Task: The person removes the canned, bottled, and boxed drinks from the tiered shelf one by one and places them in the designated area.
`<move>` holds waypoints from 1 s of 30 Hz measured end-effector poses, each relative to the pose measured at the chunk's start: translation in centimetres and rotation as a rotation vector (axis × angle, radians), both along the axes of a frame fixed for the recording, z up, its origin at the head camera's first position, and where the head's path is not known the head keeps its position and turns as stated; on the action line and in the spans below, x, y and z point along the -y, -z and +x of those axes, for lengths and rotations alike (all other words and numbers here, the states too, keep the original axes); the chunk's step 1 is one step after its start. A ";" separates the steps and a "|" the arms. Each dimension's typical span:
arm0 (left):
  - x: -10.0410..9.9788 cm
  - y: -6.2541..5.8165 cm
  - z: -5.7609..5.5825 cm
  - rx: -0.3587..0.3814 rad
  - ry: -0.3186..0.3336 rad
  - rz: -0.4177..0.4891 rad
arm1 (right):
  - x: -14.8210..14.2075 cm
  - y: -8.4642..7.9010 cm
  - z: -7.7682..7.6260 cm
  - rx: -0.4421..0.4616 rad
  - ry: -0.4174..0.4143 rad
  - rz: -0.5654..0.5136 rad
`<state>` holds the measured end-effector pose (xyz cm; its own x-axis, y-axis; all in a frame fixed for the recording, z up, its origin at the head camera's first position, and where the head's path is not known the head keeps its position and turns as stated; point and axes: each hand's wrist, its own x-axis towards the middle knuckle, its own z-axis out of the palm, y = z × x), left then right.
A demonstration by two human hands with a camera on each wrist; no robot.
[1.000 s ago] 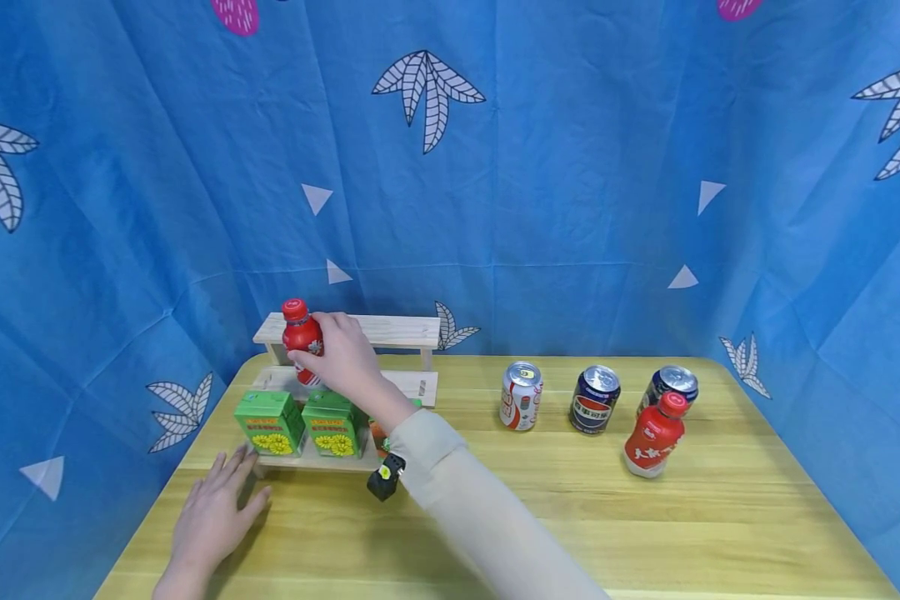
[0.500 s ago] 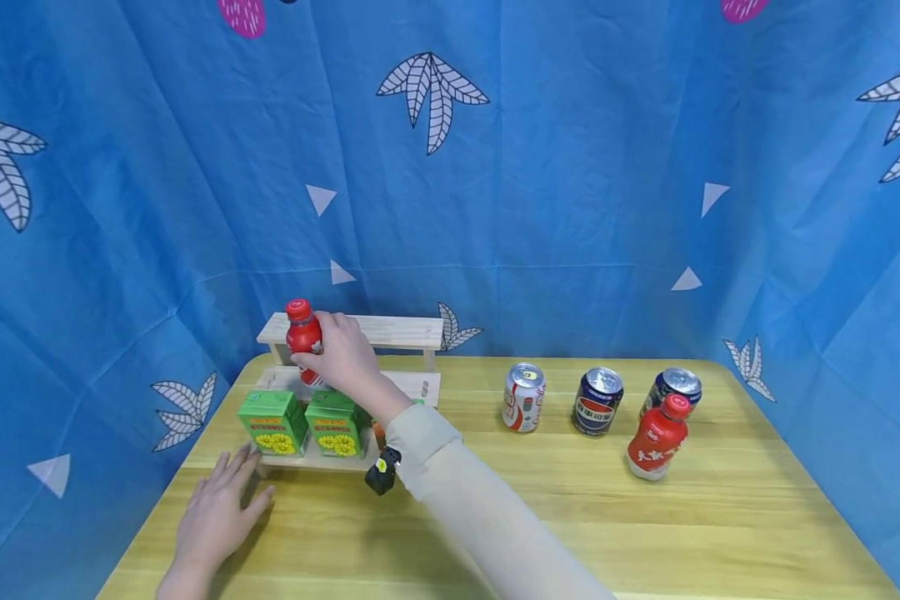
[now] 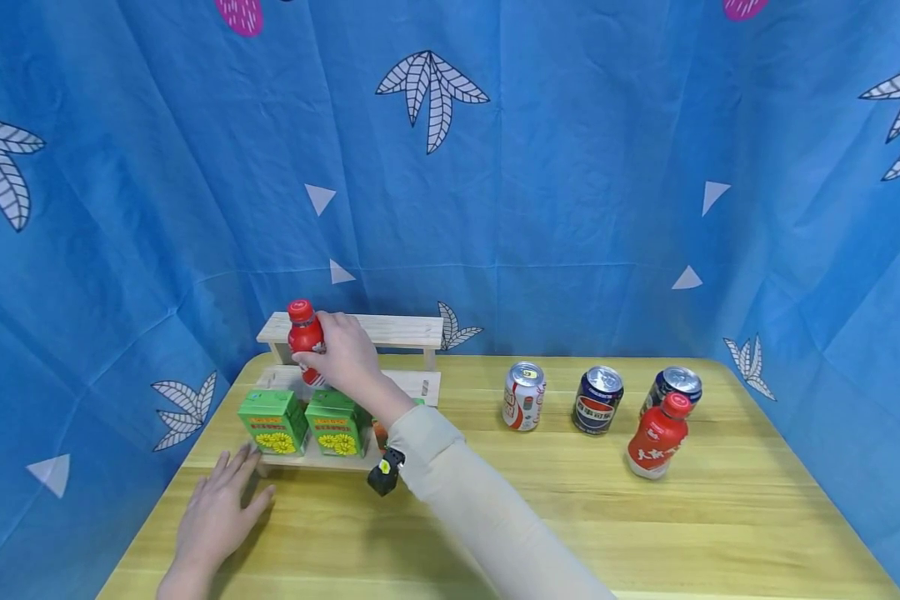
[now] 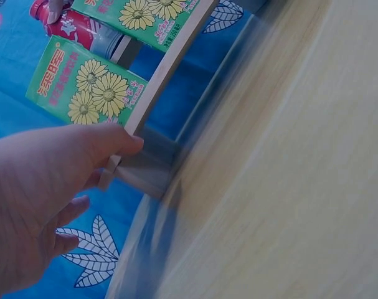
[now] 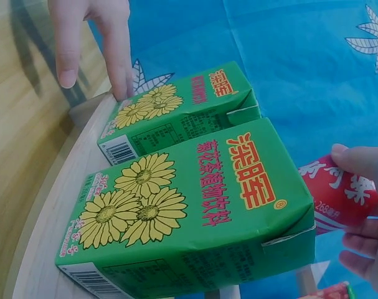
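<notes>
My right hand (image 3: 345, 354) grips a red plastic drink bottle (image 3: 305, 333) with a red cap. The bottle is upright over the left part of a wooden tiered rack's (image 3: 405, 332) middle tier, its base hidden behind green drink cartons. Two of these, a left carton (image 3: 270, 422) and a right carton (image 3: 335, 427), stand on the lowest tier, yellow flowers on their fronts. My left hand (image 3: 213, 517) lies with fingers extended at the rack's front left corner. In the right wrist view, a finger of the left hand (image 5: 117, 56) meets that corner, thumb apart.
On the right of the table stand a white can (image 3: 523, 400), a dark blue can (image 3: 597, 404), another dark blue can (image 3: 678, 385) and a second red bottle (image 3: 656, 437) in front of it. An orange and green package (image 3: 379, 435) is partly hidden by my right forearm.
The whole head view has shifted slightly. My right hand still holds the red bottle over the rack, and the left hand stays at the corner.
</notes>
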<state>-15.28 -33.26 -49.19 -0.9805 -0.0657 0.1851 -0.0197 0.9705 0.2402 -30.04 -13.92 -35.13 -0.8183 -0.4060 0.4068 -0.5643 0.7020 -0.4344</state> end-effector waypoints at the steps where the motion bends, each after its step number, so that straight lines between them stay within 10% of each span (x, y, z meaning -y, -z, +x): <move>1: 0.0 0.0 0.0 -0.003 0.000 0.001 | -0.1 0.0 0.0 -0.001 -0.003 -0.003; 30: 0.0 0.0 0.1 0.020 0.002 0.004 | -5.5 -0.5 1.2 0.043 -0.037 -0.067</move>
<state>-15.21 -33.25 -49.21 -0.9842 -0.0646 0.1648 -0.0228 0.9695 0.2439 -28.87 -8.38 -34.66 -0.8208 -0.4092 0.3986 -0.5688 0.6495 -0.5046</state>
